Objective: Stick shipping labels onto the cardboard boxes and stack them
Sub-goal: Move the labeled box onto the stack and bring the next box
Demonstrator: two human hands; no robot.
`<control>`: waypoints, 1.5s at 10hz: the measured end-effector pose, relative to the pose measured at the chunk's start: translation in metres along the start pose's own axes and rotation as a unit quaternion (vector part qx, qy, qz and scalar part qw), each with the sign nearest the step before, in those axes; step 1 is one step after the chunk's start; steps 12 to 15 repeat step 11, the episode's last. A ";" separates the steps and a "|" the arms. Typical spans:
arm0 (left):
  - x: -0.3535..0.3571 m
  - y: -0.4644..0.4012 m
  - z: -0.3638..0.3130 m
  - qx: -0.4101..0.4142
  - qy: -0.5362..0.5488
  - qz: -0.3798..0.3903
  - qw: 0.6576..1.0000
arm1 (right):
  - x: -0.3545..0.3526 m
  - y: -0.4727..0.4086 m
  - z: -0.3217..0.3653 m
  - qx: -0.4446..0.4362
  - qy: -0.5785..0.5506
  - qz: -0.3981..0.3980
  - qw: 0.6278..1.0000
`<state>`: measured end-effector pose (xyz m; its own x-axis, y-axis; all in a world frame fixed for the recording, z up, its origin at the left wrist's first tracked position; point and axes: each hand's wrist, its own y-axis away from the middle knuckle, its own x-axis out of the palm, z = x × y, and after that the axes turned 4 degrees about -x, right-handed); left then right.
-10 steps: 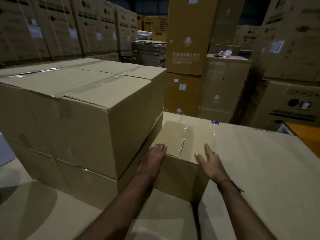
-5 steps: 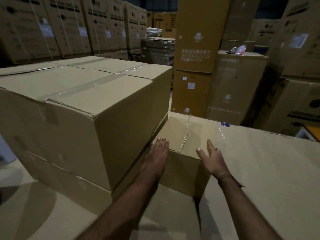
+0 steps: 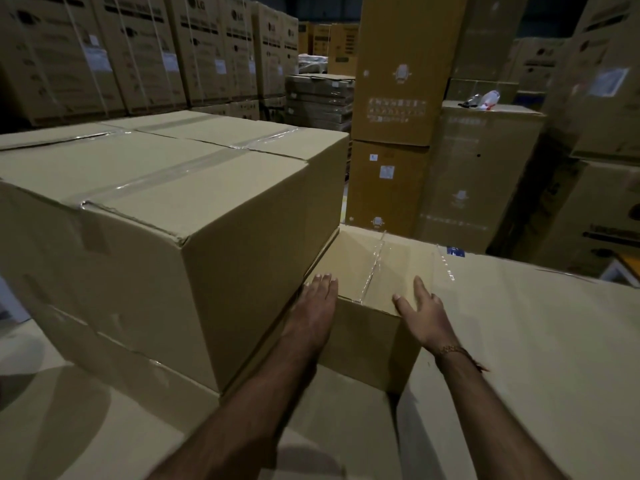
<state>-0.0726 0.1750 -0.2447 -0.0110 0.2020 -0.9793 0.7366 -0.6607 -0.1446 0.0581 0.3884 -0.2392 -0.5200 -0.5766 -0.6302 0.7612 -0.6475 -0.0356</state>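
1. Your left hand lies flat with fingers together on the near left corner of the small box, gripping nothing.
2. Your right hand is spread open against the small box's near right corner, a thread bracelet at the wrist.
3. The small box is plain brown, its top seam sealed with clear tape; no label shows on it.
4. Left of the small box, touching it, stands a taller taped carton.
5. Beyond the small box rise stacked printed cartons.
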 end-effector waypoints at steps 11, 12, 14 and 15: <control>-0.053 0.039 -0.014 0.053 0.028 -0.087 0.994 | -0.024 0.021 0.025 0.001 0.019 -0.082 0.996; -0.053 0.039 -0.014 0.053 0.028 -0.087 0.994 | -0.024 0.021 0.025 0.001 0.019 -0.082 0.996; -0.053 0.039 -0.014 0.053 0.028 -0.087 0.994 | -0.024 0.021 0.025 0.001 0.019 -0.082 0.996; -0.053 0.039 -0.014 0.053 0.028 -0.087 0.994 | -0.024 0.021 0.025 0.001 0.019 -0.082 0.996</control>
